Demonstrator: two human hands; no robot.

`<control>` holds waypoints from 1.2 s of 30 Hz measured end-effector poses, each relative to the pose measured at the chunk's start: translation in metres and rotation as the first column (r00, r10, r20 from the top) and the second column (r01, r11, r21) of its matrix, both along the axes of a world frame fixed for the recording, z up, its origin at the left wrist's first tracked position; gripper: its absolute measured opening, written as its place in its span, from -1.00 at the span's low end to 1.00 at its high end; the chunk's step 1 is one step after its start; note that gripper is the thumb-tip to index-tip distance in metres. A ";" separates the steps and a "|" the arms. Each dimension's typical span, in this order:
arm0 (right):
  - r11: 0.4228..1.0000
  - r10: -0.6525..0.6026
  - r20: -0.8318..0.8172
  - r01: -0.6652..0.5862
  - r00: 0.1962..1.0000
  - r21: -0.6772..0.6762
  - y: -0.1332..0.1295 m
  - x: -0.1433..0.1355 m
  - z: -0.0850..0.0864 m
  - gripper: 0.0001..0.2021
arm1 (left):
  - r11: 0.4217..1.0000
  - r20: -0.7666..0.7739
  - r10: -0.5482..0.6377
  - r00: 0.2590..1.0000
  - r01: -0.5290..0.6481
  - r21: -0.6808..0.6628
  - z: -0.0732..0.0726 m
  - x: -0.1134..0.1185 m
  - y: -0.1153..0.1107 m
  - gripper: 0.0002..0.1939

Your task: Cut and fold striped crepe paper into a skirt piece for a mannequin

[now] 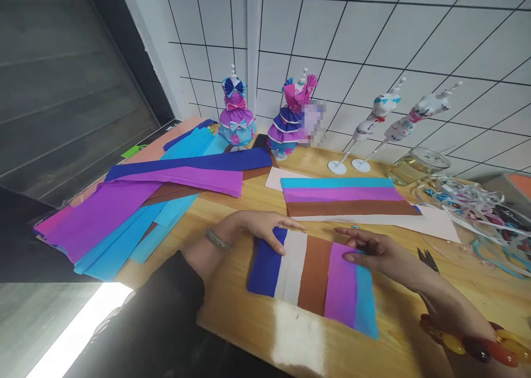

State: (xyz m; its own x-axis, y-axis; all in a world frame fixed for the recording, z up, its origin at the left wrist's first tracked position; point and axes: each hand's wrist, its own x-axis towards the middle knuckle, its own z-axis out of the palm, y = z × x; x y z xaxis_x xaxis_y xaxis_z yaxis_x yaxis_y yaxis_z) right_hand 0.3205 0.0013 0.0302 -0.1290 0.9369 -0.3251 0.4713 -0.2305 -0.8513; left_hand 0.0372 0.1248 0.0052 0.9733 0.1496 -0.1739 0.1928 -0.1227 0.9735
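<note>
In front of me a stack of crepe paper sheets (313, 276) is staggered into blue, white, brown, purple and light blue bands. My left hand (265, 226) grips its upper left part, thumb on the blue band by the white one, fingers along the top edge. At the upper right, my right hand (369, 251) has its thumb on the purple band; its index finger extends past the top edge, and the other fingertips are partly hidden. Just beyond lies a second staggered stack of crepe paper (340, 194), touched by neither hand.
Long crepe paper strips (124, 212) are piled at the left. Two dressed mini mannequins (236, 113) and two bare mini mannequins (385, 107) stand by the wall. Dark scissors (428, 260) lie near my right wrist. A glass jar (418, 165) and tangled ribbons (473, 201) sit at the right.
</note>
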 end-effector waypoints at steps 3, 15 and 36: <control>0.992 -0.121 0.049 0.118 0.991 0.050 -0.007 0.018 -0.009 -0.41 | 0.985 0.010 0.145 0.989 -0.145 0.096 -0.004 0.005 -0.002 -0.16; 0.940 -0.243 0.335 0.137 0.910 0.312 -0.014 0.040 -0.037 -0.51 | 0.912 -0.135 0.393 0.910 -0.367 0.180 0.001 0.018 -0.021 -0.19; 0.947 -0.168 0.392 0.038 0.904 0.319 -0.034 0.030 -0.015 -0.61 | 0.678 -0.083 0.576 0.813 -0.418 0.605 0.007 0.043 -0.057 -0.49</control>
State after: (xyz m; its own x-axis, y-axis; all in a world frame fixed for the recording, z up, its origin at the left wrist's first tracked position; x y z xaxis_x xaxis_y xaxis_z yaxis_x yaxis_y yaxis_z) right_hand 0.3500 -0.0329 0.0154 0.0568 0.9979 -0.0324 0.7793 -0.0646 -0.6233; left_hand 0.0802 0.0677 0.0123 0.6589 0.7412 -0.1284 0.6021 -0.4174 0.6806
